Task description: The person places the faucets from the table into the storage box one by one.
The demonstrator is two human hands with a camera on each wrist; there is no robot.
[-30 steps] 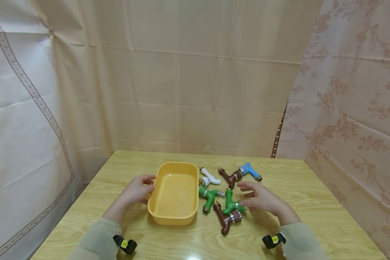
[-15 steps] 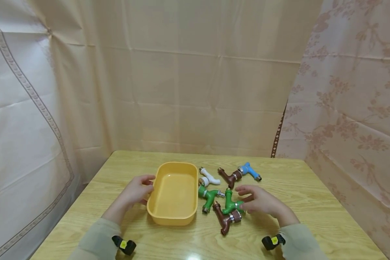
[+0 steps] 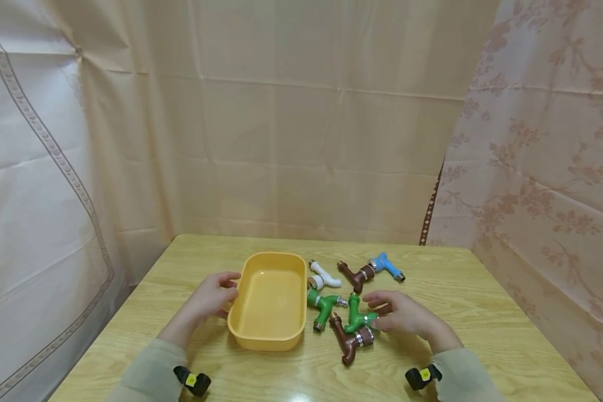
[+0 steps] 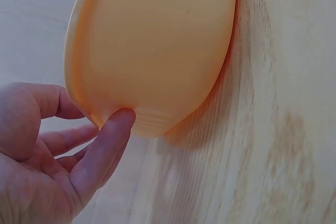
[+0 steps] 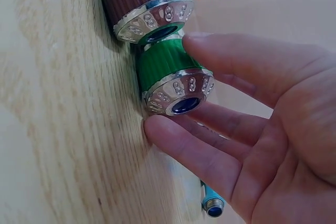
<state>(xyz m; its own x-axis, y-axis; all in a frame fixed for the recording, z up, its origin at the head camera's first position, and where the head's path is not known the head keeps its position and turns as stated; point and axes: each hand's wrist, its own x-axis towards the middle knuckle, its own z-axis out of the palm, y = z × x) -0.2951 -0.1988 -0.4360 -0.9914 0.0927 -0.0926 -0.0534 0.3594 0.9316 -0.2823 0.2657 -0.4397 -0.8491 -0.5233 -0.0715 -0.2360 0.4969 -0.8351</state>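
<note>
My left hand [image 3: 211,296] is at the left side of a yellow plastic tray [image 3: 268,341]. In the left wrist view, a fingertip touches the outer wall of the tray [image 4: 157,51], and the thumb lies near its rim. My right hand [image 3: 407,315] is around the handle end of a green tap [image 3: 355,312], fairly straight fingers on the far side and thumb on the near side. In the right wrist view, the thumb tip meets the green ribbed handle [image 5: 165,61]; a gap shows below it. A brown tap [image 3: 349,343] lies against this green one.
Between tray and right hand lie another green tap [image 3: 325,307] and a white tap [image 3: 325,276]. Farther back, a second brown tap [image 3: 357,273] touches a blue tap [image 3: 388,265]. Everything rests on a wood-grain table [image 3: 206,251], with curtains [image 3: 301,139] behind and at both sides.
My right hand has moved slightly left and nearer, bringing its thumb to the green tap's handle. The left hand, the tray and the taps stay in place.
</note>
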